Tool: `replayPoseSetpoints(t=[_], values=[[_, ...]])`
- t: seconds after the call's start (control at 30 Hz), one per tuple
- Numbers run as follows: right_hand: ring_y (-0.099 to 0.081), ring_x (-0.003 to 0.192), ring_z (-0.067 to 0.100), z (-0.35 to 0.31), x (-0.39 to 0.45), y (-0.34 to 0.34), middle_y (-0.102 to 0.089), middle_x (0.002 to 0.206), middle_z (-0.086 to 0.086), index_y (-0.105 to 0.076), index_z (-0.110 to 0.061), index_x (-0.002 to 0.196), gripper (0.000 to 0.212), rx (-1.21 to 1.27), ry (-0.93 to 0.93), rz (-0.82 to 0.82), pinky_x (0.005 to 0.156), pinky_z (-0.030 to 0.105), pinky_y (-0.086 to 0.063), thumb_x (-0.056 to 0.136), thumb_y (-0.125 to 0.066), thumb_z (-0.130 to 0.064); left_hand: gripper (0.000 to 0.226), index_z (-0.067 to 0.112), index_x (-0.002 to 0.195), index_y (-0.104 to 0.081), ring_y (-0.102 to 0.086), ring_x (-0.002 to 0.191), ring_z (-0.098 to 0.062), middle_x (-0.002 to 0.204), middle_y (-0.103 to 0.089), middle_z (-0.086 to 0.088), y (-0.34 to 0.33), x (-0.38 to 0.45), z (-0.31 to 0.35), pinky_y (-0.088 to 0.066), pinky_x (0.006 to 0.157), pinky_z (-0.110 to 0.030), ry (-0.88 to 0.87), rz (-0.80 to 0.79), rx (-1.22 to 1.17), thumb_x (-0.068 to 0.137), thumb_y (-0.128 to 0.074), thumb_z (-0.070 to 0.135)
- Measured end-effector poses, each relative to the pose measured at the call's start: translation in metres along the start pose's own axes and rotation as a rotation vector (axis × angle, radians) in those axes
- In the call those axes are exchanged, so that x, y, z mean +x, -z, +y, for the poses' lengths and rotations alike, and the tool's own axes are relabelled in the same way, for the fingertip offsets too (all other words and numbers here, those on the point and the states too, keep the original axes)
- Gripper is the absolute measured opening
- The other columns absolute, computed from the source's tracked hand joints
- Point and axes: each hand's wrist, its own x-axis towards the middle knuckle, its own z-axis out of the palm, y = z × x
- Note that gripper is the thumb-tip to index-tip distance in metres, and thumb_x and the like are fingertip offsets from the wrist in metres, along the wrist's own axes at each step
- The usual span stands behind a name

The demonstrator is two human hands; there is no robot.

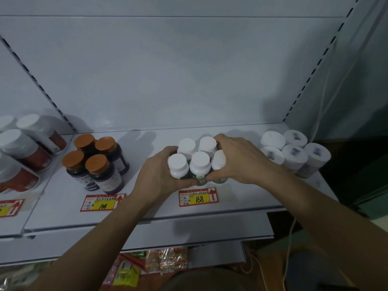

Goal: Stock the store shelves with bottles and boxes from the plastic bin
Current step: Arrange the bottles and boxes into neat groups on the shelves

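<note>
Several small green bottles with white caps (199,162) stand bunched together on the white shelf (147,206), just behind a red and yellow price tag marked 168 (197,197). My left hand (159,173) wraps around the left side of the cluster, fingers curled behind it and thumb along the front. My right hand (237,160) cups the right side, fingers over the back bottles and thumb pressing the front. The plastic bin is not in view.
Several dark bottles with orange caps (94,162) stand to the left behind a tag marked 108 (102,202). Large white-lidded jars (25,148) fill the far left. Several white round tubs (294,152) sit to the right. Snack packets (159,261) lie on a lower level.
</note>
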Motion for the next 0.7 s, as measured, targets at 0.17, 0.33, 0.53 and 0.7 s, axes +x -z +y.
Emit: replayPoseSetpoints(t=[0.17,0.33,0.53,0.7], values=[[-0.052,0.086,0.016,-0.001,-0.001,-0.003,-0.057,0.104,-0.009,-0.047,-0.025,0.118,0.079,-0.002,0.008,0.001,0.057,0.024,-0.03,0.061,-0.087,-0.062,0.092,0.033,0.127,-0.053,-0.057,0.087,0.0,0.111,-0.063,0.022,0.0,-0.004,-0.003,-0.039,0.07,-0.008,0.002,0.005,0.005,0.051,-0.078,0.078],[-0.055,0.089,0.017,-0.002,-0.002,-0.003,-0.061,0.111,-0.008,-0.046,-0.027,0.119,0.08,-0.011,-0.014,-0.001,0.059,0.027,-0.035,0.06,-0.086,-0.065,0.088,0.032,0.129,-0.053,-0.056,0.088,-0.002,0.116,-0.066,0.016,-0.001,-0.005,-0.004,-0.036,0.07,-0.007,0.008,0.011,0.001,0.055,-0.084,0.067],[-0.057,0.108,0.019,0.0,-0.004,0.009,-0.06,0.133,-0.008,-0.038,-0.028,0.143,0.108,-0.085,-0.039,-0.055,0.079,0.036,-0.049,0.055,-0.083,-0.072,0.113,0.032,0.145,-0.041,-0.06,0.112,-0.012,0.138,-0.06,0.009,0.009,-0.007,0.002,-0.053,0.097,-0.038,0.067,-0.043,0.022,0.048,-0.078,0.075],[-0.049,0.131,0.018,0.009,-0.011,0.042,-0.049,0.15,-0.01,-0.026,-0.028,0.155,0.125,-0.125,0.0,-0.122,0.102,0.04,-0.044,0.053,-0.085,-0.07,0.124,0.032,0.151,-0.031,-0.055,0.126,-0.019,0.149,-0.05,0.011,0.035,-0.019,0.007,-0.047,0.105,-0.047,0.107,-0.061,0.128,0.045,-0.073,0.08]])
